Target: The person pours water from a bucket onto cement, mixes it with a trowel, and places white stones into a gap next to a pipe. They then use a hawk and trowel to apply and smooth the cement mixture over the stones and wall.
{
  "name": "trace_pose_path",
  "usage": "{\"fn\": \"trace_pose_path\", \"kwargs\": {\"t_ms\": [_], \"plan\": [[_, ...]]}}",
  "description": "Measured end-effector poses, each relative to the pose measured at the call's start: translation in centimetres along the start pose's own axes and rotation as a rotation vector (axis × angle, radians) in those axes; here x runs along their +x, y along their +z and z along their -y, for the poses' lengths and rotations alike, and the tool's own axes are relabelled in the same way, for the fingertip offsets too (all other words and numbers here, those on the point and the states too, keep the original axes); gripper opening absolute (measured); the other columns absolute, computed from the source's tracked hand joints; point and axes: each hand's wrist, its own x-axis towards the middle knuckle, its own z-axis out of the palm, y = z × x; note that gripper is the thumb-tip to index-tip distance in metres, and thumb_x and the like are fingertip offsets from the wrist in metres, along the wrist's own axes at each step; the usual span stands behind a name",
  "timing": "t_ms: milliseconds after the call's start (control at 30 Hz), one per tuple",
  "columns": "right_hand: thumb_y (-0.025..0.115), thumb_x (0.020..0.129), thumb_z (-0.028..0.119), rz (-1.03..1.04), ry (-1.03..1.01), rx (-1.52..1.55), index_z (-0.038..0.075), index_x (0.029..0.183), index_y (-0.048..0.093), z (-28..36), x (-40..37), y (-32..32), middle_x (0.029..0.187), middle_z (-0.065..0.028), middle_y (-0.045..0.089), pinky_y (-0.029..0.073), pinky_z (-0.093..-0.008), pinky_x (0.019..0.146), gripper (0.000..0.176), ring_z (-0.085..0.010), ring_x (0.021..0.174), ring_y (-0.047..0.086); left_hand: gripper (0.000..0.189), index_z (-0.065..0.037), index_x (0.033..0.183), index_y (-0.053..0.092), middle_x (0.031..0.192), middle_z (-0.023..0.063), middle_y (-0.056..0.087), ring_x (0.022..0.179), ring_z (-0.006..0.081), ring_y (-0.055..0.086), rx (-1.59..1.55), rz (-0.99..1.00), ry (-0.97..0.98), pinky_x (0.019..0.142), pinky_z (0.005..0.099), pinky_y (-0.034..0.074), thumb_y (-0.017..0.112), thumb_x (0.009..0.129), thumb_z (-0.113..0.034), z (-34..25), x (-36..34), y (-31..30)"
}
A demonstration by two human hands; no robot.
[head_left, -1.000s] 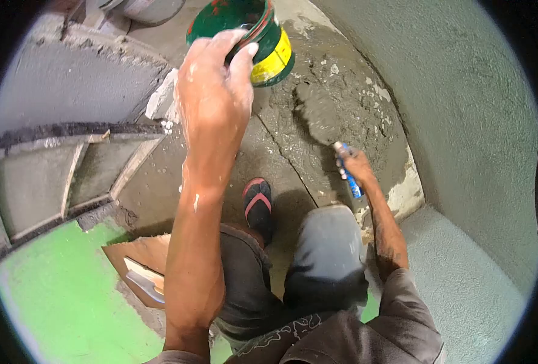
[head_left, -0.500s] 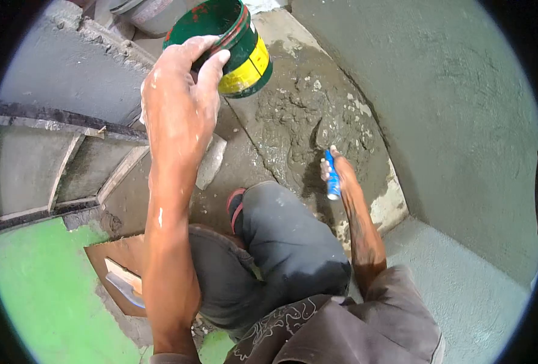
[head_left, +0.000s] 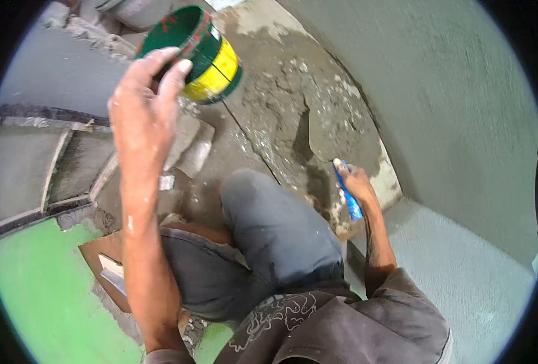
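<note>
Left hand (head_left: 140, 112) pinches the bucket (head_left: 223, 73) rim; right hand (head_left: 357, 183) clasps the trowel (head_left: 322, 138). Beside the wall (head_left: 439, 103), mortar (head_left: 269, 100) lies spread but lumpy.

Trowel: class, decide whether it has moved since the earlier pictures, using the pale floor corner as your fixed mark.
Yes. The trowel in the right hand has moved toward the pale floor corner, nearer the person.

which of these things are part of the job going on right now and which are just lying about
Part of the job:
- green bucket, in the left hand
- blue-handled trowel, in the right hand
- wet mortar

Seemingly just lying about:
- broken slabs
- brown board
- flat tool on it
</note>
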Motion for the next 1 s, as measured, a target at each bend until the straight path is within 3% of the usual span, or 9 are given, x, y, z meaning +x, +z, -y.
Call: {"fn": "trace_pose_path", "kwargs": {"t_ms": [67,200,367,400,467,500,567,767,1000], "plan": [[0.056,0.091,0.041,-0.188,-0.131,-0.380,-0.002,0.091,0.062,-3.8,-2.5,-2.9,0.073,-0.0175,0.064,0.049,-0.0427,0.060,0.044,-0.0310,0.063,0.062,0.025,0.002,0.105,0.067,0.093,0.0153,0.071,0.085,0.0162,0.066,0.005,0.040,-0.043,0.079,0.0295,0.050,0.068,0.087,-0.015,-0.3,0.2,0.3],[0.062,0.085,0.039,-0.267,0.122,-0.438,-0.002,0.097,0.062,-15.0,-5.7,-5.0,0.085,-0.0247,0.066,0.048,-0.0453,0.078,0.043,-0.0384,0.084,0.065,0.030,0.003,0.111,0.066,0.093,0.0124,0.071,0.083,0.0116,0.062,0.010,0.109,-0.059,0.077,0.0264,0.049,0.068,0.088,-0.016,-1.1,0.2,1.1],[0.061,0.084,0.037,-0.300,0.001,-0.400,0.000,0.112,0.059,-23.9,-1.9,-0.8,0.101,-0.0282,0.065,0.047,-0.0464,0.089,0.047,-0.0411,0.102,0.063,0.031,0.004,0.111,0.066,0.093,0.0125,0.070,0.080,0.0110,0.061,-0.022,0.170,-0.043,0.076,0.0257,0.049,0.068,0.088,-0.017,-1.9,0.1,1.7],[0.060,0.084,0.037,-0.307,0.030,-0.431,0.000,0.121,0.054,-22.7,1.9,0.9,0.108,-0.0288,0.063,0.045,-0.0483,0.093,0.052,-0.0416,0.106,0.060,0.031,0.004,0.111,0.066,0.093,0.0125,0.070,0.080,0.0111,0.061,-0.028,0.158,-0.017,0.076,0.0257,0.049,0.068,0.088,-0.017,-1.7,0.2,1.8],[0.061,0.083,0.036,-0.226,-0.016,-0.405,-0.001,0.095,0.065,-14.2,8.6,2.9,0.090,-0.0254,0.068,0.050,-0.0488,0.079,0.039,-0.0446,0.089,0.065,0.031,0.004,0.110,0.066,0.094,0.0126,0.071,0.081,0.0119,0.062,-0.009,0.151,0.019,0.077,0.0260,0.048,0.068,0.088,-0.018,-1.9,0.2,2.1],[0.061,0.084,0.034,-0.263,-0.290,-0.345,-0.002,0.079,0.064,-10.4,10.9,3.4,0.076,-0.0249,0.066,0.051,-0.0485,0.068,0.036,-0.0427,0.074,0.065,0.031,0.004,0.110,0.066,0.094,0.0125,0.071,0.082,0.0120,0.062,-0.014,0.153,0.026,0.078,0.0260,0.048,0.068,0.088,-0.018,-2.2,0.0,2.3],[0.061,0.086,0.032,-0.118,-0.218,-0.021,-0.002,0.075,0.060,-2.6,10.6,2.6,0.069,-0.0254,0.063,0.050,-0.0472,0.063,0.036,-0.0381,0.066,0.064,0.031,0.003,0.110,0.066,0.095,0.0123,0.070,0.084,0.0120,0.062,-0.015,0.142,0.049,0.079,0.0261,0.048,0.068,0.088,-0.017,-2.4,0.2,2.5],[0.061,0.086,0.033,-0.517,-0.500,-0.315,-0.004,0.095,0.053,-2.1,2.8,2.3,0.075,-0.0280,0.064,0.051,-0.0495,0.064,0.039,-0.0431,0.072,0.065,0.030,0.004,0.110,0.066,0.094,0.0122,0.070,0.085,0.0118,0.062,-0.057,0.147,-0.008,0.080,0.0264,0.048,0.068,0.087,-0.016,-3.0,0.2,2.4],[0.059,0.087,0.024,-0.534,-0.437,-0.599,-0.008,0.103,0.048,-3.6,6.8,1.7,0.080,-0.0328,0.063,0.050,-0.0551,0.069,0.038,-0.0487,0.076,0.063,0.029,0.004,0.109,0.066,0.093,0.0136,0.070,0.085,0.0124,0.064,-0.054,0.125,0.042,0.079,0.0277,0.049,0.069,0.087,-0.014,-2.2,0.8,3.5]]}}
